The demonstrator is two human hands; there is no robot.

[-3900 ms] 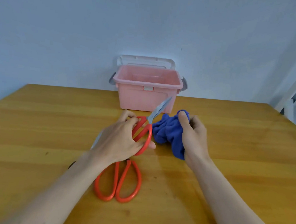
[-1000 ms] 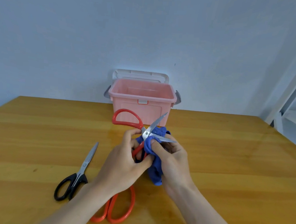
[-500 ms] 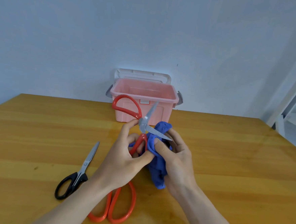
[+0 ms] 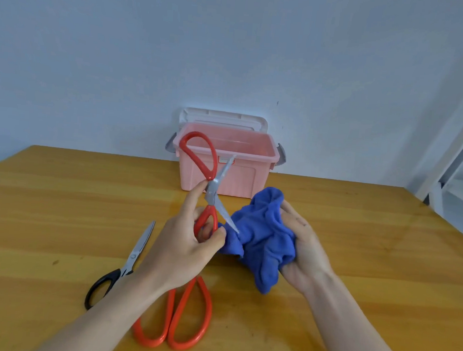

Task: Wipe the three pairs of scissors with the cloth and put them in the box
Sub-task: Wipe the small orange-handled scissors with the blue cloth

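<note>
So the first of the three is being wiped here, by the look of it. A pair of red-handled scissors with steel blades (image 4: 212, 194) is being held up over the table, splayed wide open, one loop pointing up in front of the box and the lower loop being gripped by the left hand (image 4: 185, 244), thumb and fingers curled round it. One blade tip is being poked into the crumpled blue microfibre cloth (image 4: 261, 239), which is being bunched in the right hand (image 4: 302, 244), fingers wrapped loosely round the back of it.

The open pink plastic storage box (image 4: 248, 179) is being left waiting at the far edge of the wooden table (image 4: 357, 239), nothing visible inside. A second, bigger pair of red loop-handled scissors (image 4: 176, 319) and a pair of black-handled scissors (image 4: 125, 266) are lying flat near the left forearm, not wiped yet I'd guess.

Next, the cloth probably needs to be pinched round each blade and drawn toward the tip, edge kept off the fingers. Then the blades need closing before being dropped in the box.
</note>
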